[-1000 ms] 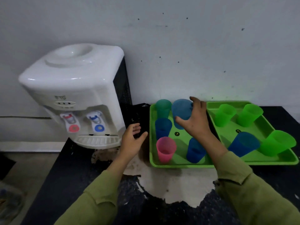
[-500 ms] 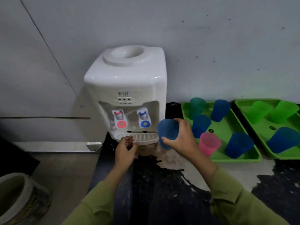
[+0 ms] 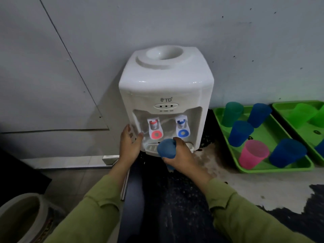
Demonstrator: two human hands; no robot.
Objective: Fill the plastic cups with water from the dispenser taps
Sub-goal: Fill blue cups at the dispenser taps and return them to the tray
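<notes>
A white water dispenser (image 3: pixel 166 88) stands against the wall, with a red tap (image 3: pixel 155 130) on the left and a blue tap (image 3: pixel 182 128) on the right above a drip tray (image 3: pixel 152 148). My right hand (image 3: pixel 182 155) grips a blue plastic cup (image 3: pixel 166 149) in front of the drip tray, below and between the two taps. My left hand (image 3: pixel 129 143) is open, its fingers resting against the dispenser's lower left corner. A green tray (image 3: pixel 273 166) to the right holds a teal cup (image 3: pixel 232 114), a pink cup (image 3: pixel 253 154) and three blue cups.
A second green tray (image 3: pixel 287 109) with green cups sits at the far right edge. The dark counter (image 3: pixel 175 199) has a worn pale patch near the trays. A pale round vessel (image 3: pixel 19 218) stands on the floor at lower left.
My right hand has carried the blue cup left and closer to the dispenser, now in front of the drip tray. My left hand rose from the drip tray edge to the dispenser's left side.
</notes>
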